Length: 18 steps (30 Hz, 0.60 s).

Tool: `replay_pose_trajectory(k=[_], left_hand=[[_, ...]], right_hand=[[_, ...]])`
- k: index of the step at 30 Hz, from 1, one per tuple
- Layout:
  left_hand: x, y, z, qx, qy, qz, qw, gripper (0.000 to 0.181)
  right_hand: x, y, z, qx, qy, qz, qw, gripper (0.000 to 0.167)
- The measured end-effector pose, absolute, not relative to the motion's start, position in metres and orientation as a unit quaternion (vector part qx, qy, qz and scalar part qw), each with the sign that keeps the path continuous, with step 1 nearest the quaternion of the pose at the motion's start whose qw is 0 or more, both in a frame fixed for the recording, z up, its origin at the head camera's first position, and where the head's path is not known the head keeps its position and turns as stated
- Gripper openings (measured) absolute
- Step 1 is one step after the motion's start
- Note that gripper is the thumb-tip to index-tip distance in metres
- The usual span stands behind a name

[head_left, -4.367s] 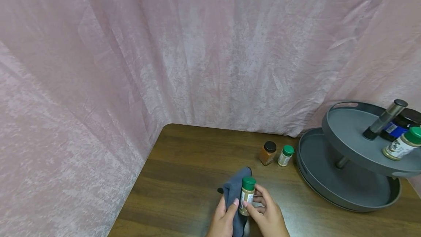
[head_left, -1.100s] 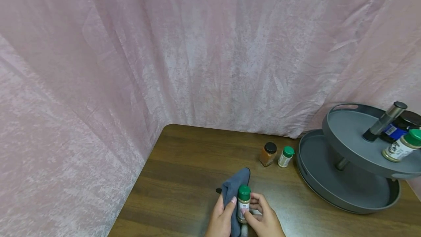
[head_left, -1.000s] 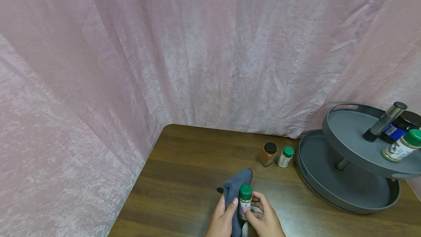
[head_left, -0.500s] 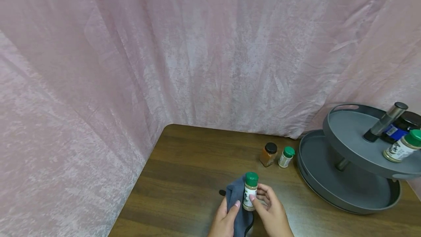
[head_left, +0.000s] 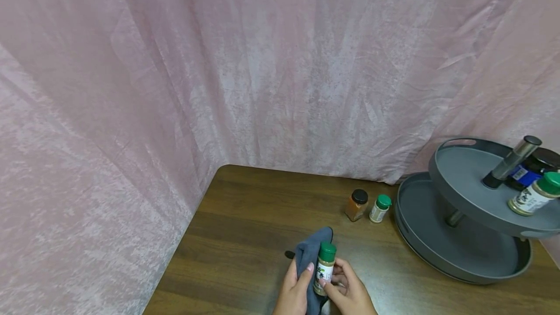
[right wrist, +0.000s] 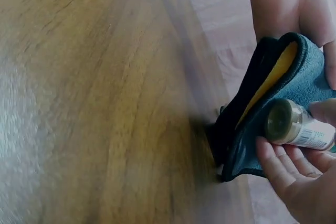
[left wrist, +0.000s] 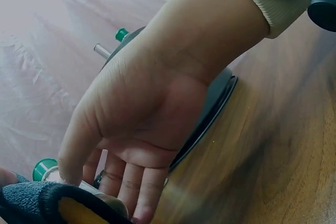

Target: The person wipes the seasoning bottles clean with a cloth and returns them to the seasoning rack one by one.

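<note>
Jar [head_left: 324, 271], green cap, white label, is in R hand [head_left: 350, 288] near 6 o'c of head view, cap tipped twd 12–1. R grip's closed round it: thumb on front, fingers curled on far side. L hand [head_left: 296, 289], at jar's 8 o'c, grips folded grey-blue cloth [head_left: 309, 249], thumb on near face; its other fingers mostly hidden. Cloth's against jar's 9–10 o'c side; yellow lining shows in wrist views. On wood tabletop [head_left: 245, 227]: orange-brown jar [head_left: 356, 208], black cap, abt 1 o'c of held one; sm. green-cap jar [head_left: 378, 210] just beside, 1–2. Two-tier grey rack [head_left: 463, 252], 2–3 o'c, w/ dk. jar [head_left: 530, 168] + 2nd green-cap jar [head_left: 531, 199] up top.
</note>
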<state>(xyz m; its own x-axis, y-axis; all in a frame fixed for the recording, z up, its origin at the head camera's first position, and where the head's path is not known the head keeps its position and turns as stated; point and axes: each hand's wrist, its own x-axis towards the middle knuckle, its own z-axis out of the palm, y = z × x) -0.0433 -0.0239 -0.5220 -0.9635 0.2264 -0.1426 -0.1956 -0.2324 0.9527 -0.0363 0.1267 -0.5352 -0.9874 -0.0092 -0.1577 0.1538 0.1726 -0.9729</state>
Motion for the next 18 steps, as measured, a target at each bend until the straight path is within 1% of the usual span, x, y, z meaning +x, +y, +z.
replay_pose_trajectory(k=[3,9,13,18], left_hand=[[-0.043,-0.025,-0.522,0.008,0.614,0.778,0.134,0.063],[-0.042,-0.024,-0.524,0.002,0.608,0.782,0.136,0.063],[-0.042,-0.025,-0.525,-0.020,0.619,0.775,0.121,0.059],[-0.044,-0.028,-0.526,-0.047,0.641,0.758,0.107,0.054]], right_hand=[[-0.037,0.128,-0.535,0.047,0.771,-0.632,0.065,0.055],[-0.042,0.130,-0.531,0.077,0.780,-0.619,0.042,0.052],[-0.046,0.131,-0.525,0.089,0.778,-0.621,0.029,0.050],[-0.048,0.133,-0.517,0.078,0.776,-0.626,-0.002,0.048]])
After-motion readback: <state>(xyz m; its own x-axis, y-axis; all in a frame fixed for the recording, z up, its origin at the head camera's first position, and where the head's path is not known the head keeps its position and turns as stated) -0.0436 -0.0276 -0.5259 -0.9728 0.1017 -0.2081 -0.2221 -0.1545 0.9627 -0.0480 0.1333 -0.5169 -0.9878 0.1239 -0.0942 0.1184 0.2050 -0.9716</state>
